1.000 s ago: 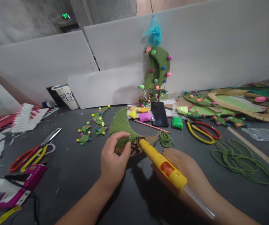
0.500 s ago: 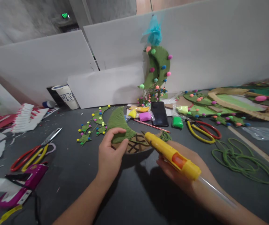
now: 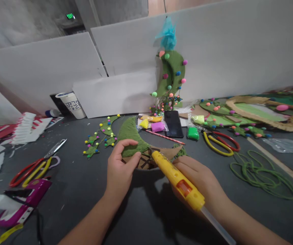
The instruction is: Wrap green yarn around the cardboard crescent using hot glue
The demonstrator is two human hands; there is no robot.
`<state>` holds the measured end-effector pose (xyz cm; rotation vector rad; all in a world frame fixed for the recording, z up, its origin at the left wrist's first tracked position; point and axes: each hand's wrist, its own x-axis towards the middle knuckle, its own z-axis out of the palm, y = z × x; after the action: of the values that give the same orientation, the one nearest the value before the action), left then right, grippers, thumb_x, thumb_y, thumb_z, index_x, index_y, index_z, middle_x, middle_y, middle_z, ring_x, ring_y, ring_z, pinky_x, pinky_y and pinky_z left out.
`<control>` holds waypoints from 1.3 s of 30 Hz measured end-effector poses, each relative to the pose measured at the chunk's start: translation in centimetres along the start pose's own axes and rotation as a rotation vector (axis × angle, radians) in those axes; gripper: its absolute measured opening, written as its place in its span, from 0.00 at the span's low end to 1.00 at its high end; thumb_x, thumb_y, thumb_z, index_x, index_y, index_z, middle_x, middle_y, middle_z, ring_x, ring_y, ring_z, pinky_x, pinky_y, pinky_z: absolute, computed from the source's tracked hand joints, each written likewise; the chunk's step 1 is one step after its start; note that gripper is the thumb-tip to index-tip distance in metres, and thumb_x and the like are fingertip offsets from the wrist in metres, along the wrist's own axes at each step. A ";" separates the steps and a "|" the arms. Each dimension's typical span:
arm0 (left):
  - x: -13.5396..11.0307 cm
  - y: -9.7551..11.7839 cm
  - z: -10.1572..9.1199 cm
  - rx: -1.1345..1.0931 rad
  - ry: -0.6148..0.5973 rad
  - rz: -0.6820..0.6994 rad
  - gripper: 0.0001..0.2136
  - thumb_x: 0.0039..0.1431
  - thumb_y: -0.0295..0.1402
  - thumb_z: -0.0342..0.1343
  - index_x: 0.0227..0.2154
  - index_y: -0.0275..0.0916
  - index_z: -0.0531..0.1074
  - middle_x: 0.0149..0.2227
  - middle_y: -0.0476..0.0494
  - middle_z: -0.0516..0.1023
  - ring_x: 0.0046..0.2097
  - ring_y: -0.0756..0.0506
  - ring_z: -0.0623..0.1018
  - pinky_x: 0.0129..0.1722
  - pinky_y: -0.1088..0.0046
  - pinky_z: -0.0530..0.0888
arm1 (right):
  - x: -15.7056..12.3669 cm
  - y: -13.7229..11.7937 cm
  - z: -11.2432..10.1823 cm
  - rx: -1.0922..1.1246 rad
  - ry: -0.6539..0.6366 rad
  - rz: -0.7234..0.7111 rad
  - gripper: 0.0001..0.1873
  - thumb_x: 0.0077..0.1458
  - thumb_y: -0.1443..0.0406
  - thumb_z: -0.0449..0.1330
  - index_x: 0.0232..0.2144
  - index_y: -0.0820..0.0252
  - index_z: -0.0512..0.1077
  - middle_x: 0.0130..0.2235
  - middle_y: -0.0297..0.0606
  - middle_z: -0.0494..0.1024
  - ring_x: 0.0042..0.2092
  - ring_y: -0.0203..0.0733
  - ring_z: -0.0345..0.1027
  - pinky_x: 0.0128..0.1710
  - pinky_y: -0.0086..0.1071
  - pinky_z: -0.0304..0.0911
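A cardboard crescent is half covered with green yarn. My left hand pinches it at the lower left, thumb in front and fingers over the wrapped part. In my right hand is a yellow hot glue gun, with a clear glue stick sticking out of its back end. Its nozzle meets the bare cardboard close to the edge of the yarn, though exact contact is hard to see. Behind my right hand lies a small bundle of green yarn, partly hidden.
Red- and yellow-handled scissors and a purple device lie at left. A phone, clay packets and a striped stick sit behind the crescent. More scissors and loose green cord are at right.
The glue gun has moved left and slightly down, bringing its nozzle onto the cardboard near the yarn edge. My left hand keeps its hold on the crescent.
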<state>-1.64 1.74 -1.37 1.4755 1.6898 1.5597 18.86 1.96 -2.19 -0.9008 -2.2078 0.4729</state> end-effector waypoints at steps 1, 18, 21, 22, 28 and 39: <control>0.0 0.0 0.0 -0.001 -0.002 0.001 0.09 0.49 0.29 0.58 0.36 0.42 0.73 0.33 0.47 0.77 0.39 0.44 0.77 0.36 0.68 0.74 | 0.0 0.0 0.0 -0.006 0.004 -0.003 0.09 0.56 0.63 0.52 0.25 0.58 0.64 0.28 0.40 0.69 0.31 0.42 0.62 0.31 0.34 0.56; -0.2 0.0 0.1 0.007 -0.012 0.006 0.09 0.49 0.29 0.58 0.36 0.42 0.73 0.32 0.47 0.76 0.37 0.44 0.77 0.34 0.69 0.75 | 0.0 0.0 0.1 -0.039 -0.004 -0.001 0.10 0.56 0.63 0.51 0.23 0.58 0.63 0.26 0.37 0.67 0.29 0.40 0.59 0.28 0.33 0.54; -0.1 0.1 0.0 0.022 -0.018 0.008 0.09 0.49 0.28 0.58 0.36 0.42 0.73 0.33 0.47 0.77 0.37 0.45 0.77 0.35 0.70 0.75 | 0.1 -0.1 0.1 -0.065 -0.023 0.008 0.11 0.56 0.63 0.51 0.23 0.58 0.62 0.27 0.37 0.67 0.29 0.40 0.59 0.28 0.33 0.53; -0.1 0.1 0.0 0.029 -0.017 0.010 0.09 0.49 0.28 0.58 0.35 0.42 0.74 0.33 0.47 0.77 0.37 0.45 0.77 0.35 0.70 0.75 | 0.1 -0.1 0.1 -0.075 -0.027 0.009 0.11 0.56 0.63 0.51 0.23 0.58 0.62 0.27 0.37 0.67 0.29 0.40 0.59 0.27 0.33 0.53; 0.0 -0.1 0.0 0.033 -0.018 0.002 0.09 0.49 0.29 0.58 0.36 0.41 0.73 0.36 0.47 0.76 0.38 0.46 0.77 0.35 0.72 0.74 | 0.0 -0.2 -0.1 -0.087 -0.064 -0.104 0.10 0.57 0.63 0.51 0.25 0.59 0.64 0.28 0.40 0.70 0.31 0.41 0.62 0.30 0.34 0.56; 1.8 -1.9 -0.3 -0.207 0.021 -0.157 0.13 0.49 0.31 0.58 0.39 0.42 0.68 0.25 0.53 0.72 0.23 0.51 0.73 0.24 0.75 0.71 | 0.0 -0.5 -0.5 0.122 0.036 -0.049 0.05 0.55 0.65 0.55 0.27 0.57 0.66 0.30 0.38 0.73 0.30 0.40 0.67 0.29 0.33 0.63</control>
<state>-3.35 3.51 -2.32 1.1981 1.5618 1.6146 19.00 1.59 -1.55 -0.7827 -2.1387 0.5573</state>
